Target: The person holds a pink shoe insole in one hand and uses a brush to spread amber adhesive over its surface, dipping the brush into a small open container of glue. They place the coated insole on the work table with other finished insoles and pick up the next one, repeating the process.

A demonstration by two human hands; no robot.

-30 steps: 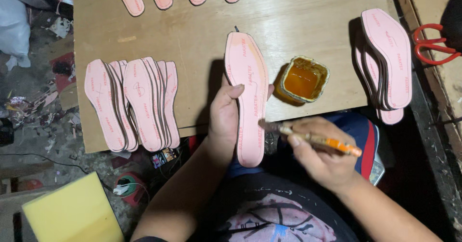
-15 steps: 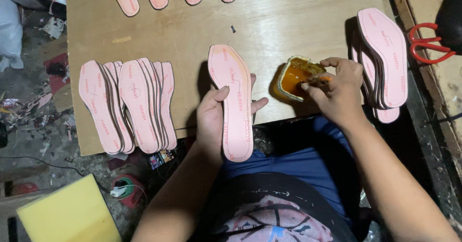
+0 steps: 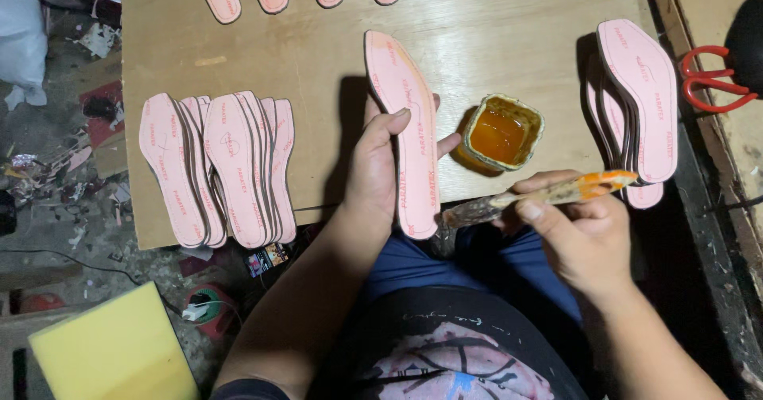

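head view: the left hand (image 3: 381, 173) is gripping one pink insole (image 3: 404, 130) at the counter (image 3: 509, 18) near edge, its grip closed around it. the right hand (image 3: 580, 233) is pinching a glue brush (image 3: 540, 195), bristles pointing to 9 o'clock. the glue pot (image 3: 499, 133) is sitting at 3 o'clock of the insole. the insole face is looking dry and uncoated; the insole stack (image 3: 218, 169) at 9 o'clock appears to be waiting.

Insoles (image 3: 403, 130) pink with red print; glue pot (image 3: 498, 133) amber; scissors (image 3: 711, 78) red; sponge block (image 3: 107, 352) yellow; brush handle (image 3: 588, 185) apparently orange.
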